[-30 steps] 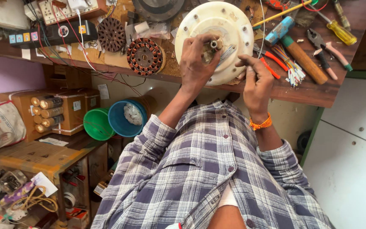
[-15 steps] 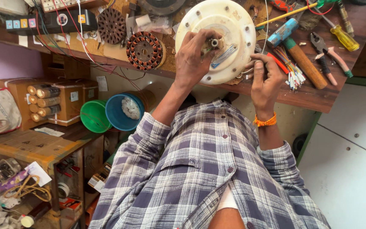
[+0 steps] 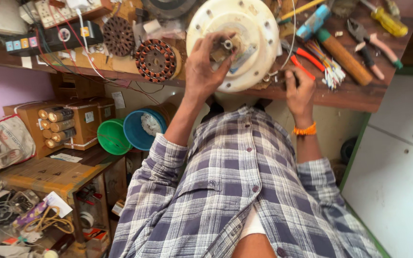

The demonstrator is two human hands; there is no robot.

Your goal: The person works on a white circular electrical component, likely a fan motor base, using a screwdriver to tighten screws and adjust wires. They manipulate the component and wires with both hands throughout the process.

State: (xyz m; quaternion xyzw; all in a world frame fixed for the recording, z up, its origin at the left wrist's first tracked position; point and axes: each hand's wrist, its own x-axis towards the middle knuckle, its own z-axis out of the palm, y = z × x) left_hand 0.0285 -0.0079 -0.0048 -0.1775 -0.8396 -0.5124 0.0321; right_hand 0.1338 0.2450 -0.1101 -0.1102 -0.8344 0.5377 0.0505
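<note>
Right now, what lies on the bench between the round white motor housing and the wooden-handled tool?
In the head view, between the round white motor housing and the wooden-handled tool lie red-handled pliers and a bundle of coloured wire ends.

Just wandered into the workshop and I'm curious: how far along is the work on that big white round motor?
Done: the copper-wound stator already lies out on the wooden bench. In hand: the left hand grips the centre shaft of the white motor housing, while the right hand rests at the bench edge beside it. Left, probably: pliers and a screwdriver lie unused, and the housing is still separate from the stator.
</note>
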